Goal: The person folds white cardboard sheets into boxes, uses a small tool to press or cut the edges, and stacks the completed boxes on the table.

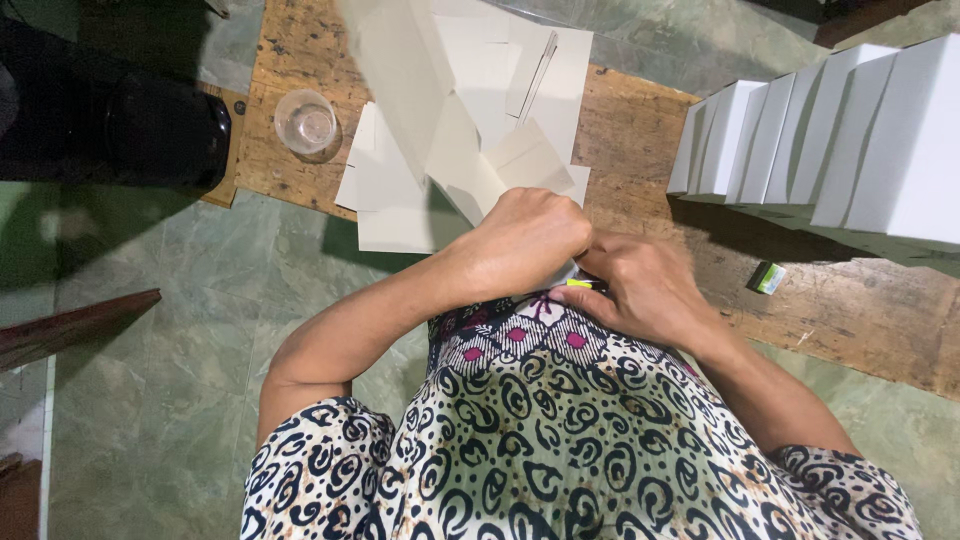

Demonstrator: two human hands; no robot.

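Green stone flooring surrounds a low, worn wooden board (640, 130) where a person in a black-and-white patterned garment bends over paper work. At the near edge of the board, the left hand (525, 238) is curled down over a folded cream card (500, 165), its fingers pressed together on the crease, while the right hand (645, 290) pinches a small yellow-green tool (583, 284) against the card's lower edge. The step in hand looks like creasing or gluing one flap of a flat box blank; the next move would call for holding the flap square while the seam is pressed shut. Beyond the card, on the board, lie more loose cream sheets (395, 200). Left of them stands a clear plastic cup (306, 122). To the right of the card runs a row of finished white boxes (830, 130), with a small green packet (767, 277) below them.
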